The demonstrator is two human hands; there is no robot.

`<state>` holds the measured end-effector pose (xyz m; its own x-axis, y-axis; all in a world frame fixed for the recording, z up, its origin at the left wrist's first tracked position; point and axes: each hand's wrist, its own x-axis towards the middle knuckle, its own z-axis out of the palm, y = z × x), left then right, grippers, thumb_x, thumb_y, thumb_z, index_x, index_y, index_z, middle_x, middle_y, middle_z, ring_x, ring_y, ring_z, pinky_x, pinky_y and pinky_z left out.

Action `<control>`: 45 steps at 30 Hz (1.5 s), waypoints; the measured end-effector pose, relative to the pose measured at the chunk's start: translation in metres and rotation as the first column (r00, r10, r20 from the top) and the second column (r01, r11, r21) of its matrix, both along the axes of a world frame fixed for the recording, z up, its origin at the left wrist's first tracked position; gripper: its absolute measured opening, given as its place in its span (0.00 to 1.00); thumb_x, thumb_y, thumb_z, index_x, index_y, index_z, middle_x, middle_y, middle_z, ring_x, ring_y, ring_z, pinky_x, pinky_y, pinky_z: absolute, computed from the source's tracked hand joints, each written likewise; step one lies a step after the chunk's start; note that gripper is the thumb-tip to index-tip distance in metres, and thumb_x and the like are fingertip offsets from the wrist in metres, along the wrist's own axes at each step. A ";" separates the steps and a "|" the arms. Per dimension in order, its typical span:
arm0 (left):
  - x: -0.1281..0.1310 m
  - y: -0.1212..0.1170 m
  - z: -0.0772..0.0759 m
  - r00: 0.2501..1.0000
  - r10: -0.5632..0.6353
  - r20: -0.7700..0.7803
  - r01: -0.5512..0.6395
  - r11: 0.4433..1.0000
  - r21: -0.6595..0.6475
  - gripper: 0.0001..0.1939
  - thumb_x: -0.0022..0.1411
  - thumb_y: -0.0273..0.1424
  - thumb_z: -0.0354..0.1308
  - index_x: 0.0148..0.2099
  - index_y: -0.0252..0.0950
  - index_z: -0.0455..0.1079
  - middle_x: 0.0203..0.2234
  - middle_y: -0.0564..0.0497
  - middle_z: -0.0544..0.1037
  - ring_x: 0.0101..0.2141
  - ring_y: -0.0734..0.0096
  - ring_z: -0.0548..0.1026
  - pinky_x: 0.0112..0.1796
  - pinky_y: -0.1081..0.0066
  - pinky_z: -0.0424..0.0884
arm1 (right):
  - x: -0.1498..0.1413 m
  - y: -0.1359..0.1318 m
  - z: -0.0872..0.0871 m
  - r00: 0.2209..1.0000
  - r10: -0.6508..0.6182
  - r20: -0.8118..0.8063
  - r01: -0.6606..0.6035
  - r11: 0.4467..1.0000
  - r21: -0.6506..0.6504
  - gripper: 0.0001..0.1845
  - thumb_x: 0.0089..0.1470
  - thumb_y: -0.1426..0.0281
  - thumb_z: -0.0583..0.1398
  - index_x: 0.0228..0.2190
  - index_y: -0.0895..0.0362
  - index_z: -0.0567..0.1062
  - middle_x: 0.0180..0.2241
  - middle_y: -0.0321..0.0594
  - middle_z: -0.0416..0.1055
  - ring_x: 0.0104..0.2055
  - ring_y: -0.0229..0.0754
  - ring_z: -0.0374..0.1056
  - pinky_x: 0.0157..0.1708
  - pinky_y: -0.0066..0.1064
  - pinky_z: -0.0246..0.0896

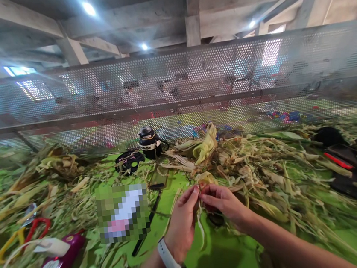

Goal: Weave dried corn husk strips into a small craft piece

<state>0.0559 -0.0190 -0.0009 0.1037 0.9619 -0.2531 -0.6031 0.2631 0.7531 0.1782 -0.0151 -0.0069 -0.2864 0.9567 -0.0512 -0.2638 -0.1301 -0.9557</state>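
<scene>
Pale-yellow, dry, papery husk piece point(205, 177) sat at the fingertips of both hands, just beyond the left hand point(182, 211) and right hand point(226, 201). Both were drawn in to a pinch, thumb against forefinger, clamped on the near end of the husk; tips nearly touching each other. Exact grip inside the right hand's curl: couldn't tell.

Step in hand, my read: fine two-handed fingertip work on that end, maybe twisting or tying. Next move called for a light, steady pinch on both sides; dry husk looked likely to split.

Thin whitish strip point(201, 230) hung below the fingertips, between the wrists. White-strapped watch point(169, 257) on the left wrist. Small dark round object point(216, 220) just under the right hand, partly hidden.

Farther out: long, slim black stick point(146, 223) left of the left hand, then a pixelated flat white object point(127, 210), then a glossy purple plastic device point(56, 266). Tangled heap of tan-green dry husks point(267, 177) right of the right hand. Squat black jug point(150, 146) beyond the left hand, perforated grey metal screen point(172, 78) behind it.
</scene>
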 end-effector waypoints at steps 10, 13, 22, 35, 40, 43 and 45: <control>-0.003 -0.002 -0.002 0.988 0.007 -0.151 0.009 0.995 0.100 0.13 0.43 0.35 0.67 0.33 0.35 0.75 0.30 0.50 0.80 0.36 0.66 0.75 0.41 0.68 0.68 | 0.003 0.001 0.002 0.996 -0.045 0.074 0.045 0.999 -0.001 0.16 0.43 0.59 0.64 0.24 0.59 0.70 0.18 0.30 0.62 0.20 0.31 0.56 0.22 0.25 0.49; -0.003 -0.004 -0.003 0.987 0.009 -0.160 0.008 0.994 0.105 0.14 0.42 0.35 0.67 0.33 0.35 0.75 0.31 0.49 0.80 0.37 0.64 0.74 0.42 0.67 0.67 | 0.001 0.000 -0.002 0.994 0.006 0.113 -0.009 1.000 0.023 0.19 0.45 0.56 0.63 0.28 0.59 0.69 0.18 0.28 0.59 0.18 0.29 0.53 0.19 0.24 0.46; -0.006 0.002 -0.009 0.939 0.067 -0.339 -0.002 0.982 0.190 0.11 0.47 0.35 0.63 0.33 0.34 0.74 0.32 0.48 0.78 0.34 0.67 0.73 0.40 0.68 0.68 | 0.005 0.002 -0.001 0.970 -0.040 0.239 0.008 0.992 0.130 0.18 0.47 0.55 0.61 0.24 0.59 0.67 0.17 0.29 0.59 0.19 0.30 0.53 0.20 0.24 0.48; -0.005 -0.005 -0.016 0.900 0.010 -0.435 0.174 0.908 0.380 0.15 0.54 0.38 0.60 0.41 0.35 0.66 0.28 0.50 0.75 0.25 0.72 0.73 0.27 0.72 0.71 | 0.009 -0.001 0.015 0.937 -0.187 0.294 0.116 0.963 0.244 0.14 0.50 0.59 0.57 0.25 0.58 0.65 0.17 0.27 0.56 0.18 0.31 0.50 0.18 0.24 0.45; -0.003 -0.005 -0.016 0.917 -0.083 -0.389 0.222 0.919 0.325 0.14 0.50 0.38 0.63 0.36 0.33 0.72 0.26 0.50 0.76 0.25 0.72 0.72 0.26 0.73 0.71 | 0.009 -0.001 0.013 0.940 -0.170 0.296 0.076 0.950 0.303 0.11 0.51 0.62 0.58 0.26 0.58 0.67 0.19 0.31 0.62 0.21 0.32 0.56 0.20 0.24 0.51; -0.003 -0.005 -0.014 0.945 -0.081 -0.317 0.177 0.941 0.287 0.12 0.47 0.36 0.66 0.31 0.33 0.72 0.22 0.52 0.75 0.24 0.73 0.72 0.24 0.75 0.69 | 0.010 -0.004 0.016 0.964 -0.086 0.250 0.005 0.951 0.309 0.11 0.51 0.62 0.59 0.27 0.58 0.69 0.22 0.32 0.64 0.24 0.33 0.60 0.24 0.25 0.56; -0.004 -0.004 -0.013 0.966 -0.054 -0.253 0.122 0.958 0.259 0.12 0.47 0.35 0.66 0.30 0.32 0.72 0.21 0.53 0.75 0.23 0.75 0.72 0.24 0.77 0.69 | 0.010 -0.006 0.017 0.970 -0.103 0.222 0.027 0.947 0.319 0.12 0.51 0.62 0.58 0.26 0.58 0.68 0.21 0.32 0.64 0.24 0.33 0.59 0.24 0.25 0.56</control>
<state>0.0517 -0.0232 -0.0135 0.1595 0.9871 -0.0125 -0.3786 0.0729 0.9227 0.1879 -0.0214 0.0103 -0.2390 0.9514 0.1941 -0.0270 0.1933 -0.9808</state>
